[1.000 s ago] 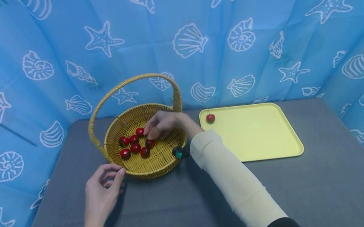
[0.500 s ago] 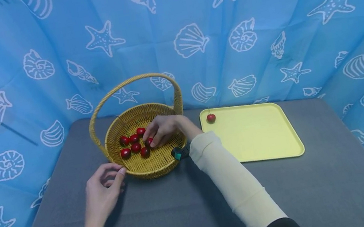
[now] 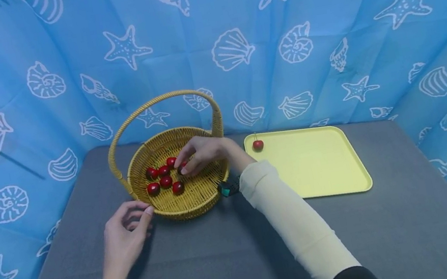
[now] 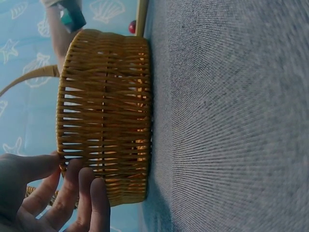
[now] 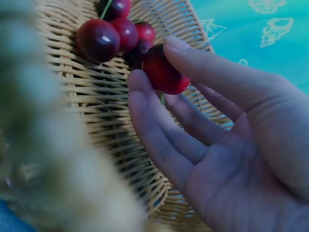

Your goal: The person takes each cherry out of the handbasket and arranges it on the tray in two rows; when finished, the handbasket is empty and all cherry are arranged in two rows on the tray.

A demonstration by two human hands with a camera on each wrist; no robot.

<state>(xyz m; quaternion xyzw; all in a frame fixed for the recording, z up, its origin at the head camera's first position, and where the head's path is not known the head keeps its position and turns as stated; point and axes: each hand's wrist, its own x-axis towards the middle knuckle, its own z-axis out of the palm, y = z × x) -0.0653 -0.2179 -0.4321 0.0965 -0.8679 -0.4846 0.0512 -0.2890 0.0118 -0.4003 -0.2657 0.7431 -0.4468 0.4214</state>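
My right hand (image 3: 203, 154) reaches over the wicker basket (image 3: 191, 212). Between its thumb and fingertips it pinches a dark red cherry (image 5: 164, 75), whose green stem points down toward the palm. Several other cherries (image 3: 165, 182) lie on the basket floor, just left of that hand. At the basket's near left rim, my left hand (image 3: 125, 234) pinches the edge with thumb and index finger. In the left wrist view the left hand's other fingers (image 4: 84, 193) are bent beside the woven wall (image 4: 106, 116).
A yellow tray (image 3: 317, 163) lies right of the basket, with one stemmed cherry (image 3: 258, 145) in its far left corner. The basket's tall handle (image 3: 158, 99) arches over it. A blue shell-print curtain (image 3: 257, 78) hangs behind the grey-covered table (image 3: 211, 271).
My right hand first lowered onto a cherry at the right of the group, then pinched it and rose slightly with it. The left hand has stayed at the rim.
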